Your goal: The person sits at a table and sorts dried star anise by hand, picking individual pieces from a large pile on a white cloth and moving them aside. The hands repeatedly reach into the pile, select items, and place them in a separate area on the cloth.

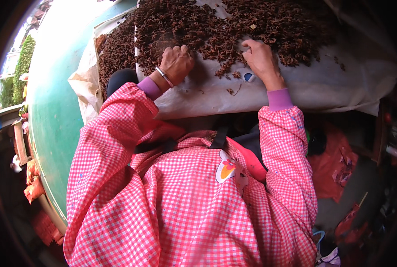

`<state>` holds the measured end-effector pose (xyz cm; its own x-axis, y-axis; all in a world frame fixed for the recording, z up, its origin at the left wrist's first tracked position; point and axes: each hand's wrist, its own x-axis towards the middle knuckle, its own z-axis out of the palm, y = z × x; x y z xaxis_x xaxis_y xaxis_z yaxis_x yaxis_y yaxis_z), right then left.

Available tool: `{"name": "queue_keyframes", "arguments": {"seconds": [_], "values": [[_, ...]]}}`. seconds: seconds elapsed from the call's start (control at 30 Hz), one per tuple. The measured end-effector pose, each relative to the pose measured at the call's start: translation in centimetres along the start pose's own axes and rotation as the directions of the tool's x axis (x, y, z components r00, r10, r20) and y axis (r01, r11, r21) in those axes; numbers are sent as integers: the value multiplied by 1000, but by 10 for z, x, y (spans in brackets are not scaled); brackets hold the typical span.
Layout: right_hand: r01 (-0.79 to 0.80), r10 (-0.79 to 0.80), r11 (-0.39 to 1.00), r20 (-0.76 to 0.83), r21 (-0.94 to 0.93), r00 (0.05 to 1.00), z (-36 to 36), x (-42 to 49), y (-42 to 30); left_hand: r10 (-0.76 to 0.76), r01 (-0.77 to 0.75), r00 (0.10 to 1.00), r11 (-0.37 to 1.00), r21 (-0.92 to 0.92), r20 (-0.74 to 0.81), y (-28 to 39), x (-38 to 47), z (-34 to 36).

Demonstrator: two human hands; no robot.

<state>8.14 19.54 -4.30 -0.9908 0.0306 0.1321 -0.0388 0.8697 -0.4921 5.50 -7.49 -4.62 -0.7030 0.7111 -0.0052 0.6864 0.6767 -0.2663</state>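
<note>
Dried star anise (185, 23) lies in a broad, loose layer on a pale plastic sheet (198, 104). My left hand (177, 63), with a bracelet at the wrist, rests at the near edge of the layer. Its knuckles face up, and the curled fingertips are hidden. To the right, my right hand (261, 60) reaches to the same edge. Index finger and thumb are bent with a small gap showing between them; the other fingers are hidden beneath. Between the hands are a few loose star anise pods (236, 74) and a small blue and white piece (248, 77).
Left of a white divider strip (136, 36) lies a denser brown heap (116, 50). A dark rounded object (121, 80) sits by my left forearm. The green surface (53, 110) extends along the left. A red plastic bag (332, 167) is low on the right.
</note>
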Motion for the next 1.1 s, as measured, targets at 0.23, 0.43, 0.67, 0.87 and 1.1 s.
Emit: {"name": "queue_keyframes", "arguments": {"seconds": [0.23, 0.43, 0.67, 0.87, 1.1], "values": [[85, -74, 992, -108, 94, 991, 7, 5, -12, -193, -54, 914, 814, -578, -358, 20, 45, -20], [-58, 58, 996, -8, 65, 998, 2, 6, -11, -123, -9, 936, 928, -371, -329, 37, 92, 1], [123, -94, 964, -131, 238, 987, 9, 17, -18, -333, 62, 937, -141, -988, 106, 27, 98, -15], [78, 36, 885, -234, 459, 971, -6, 19, 5, 280, 187, 958, -462, -867, 58, 16, 50, -55], [-82, 92, 989, -82, 124, 992, 3, 13, 12, 124, -324, 879, 863, -387, -460, 28, 85, -27]]}}
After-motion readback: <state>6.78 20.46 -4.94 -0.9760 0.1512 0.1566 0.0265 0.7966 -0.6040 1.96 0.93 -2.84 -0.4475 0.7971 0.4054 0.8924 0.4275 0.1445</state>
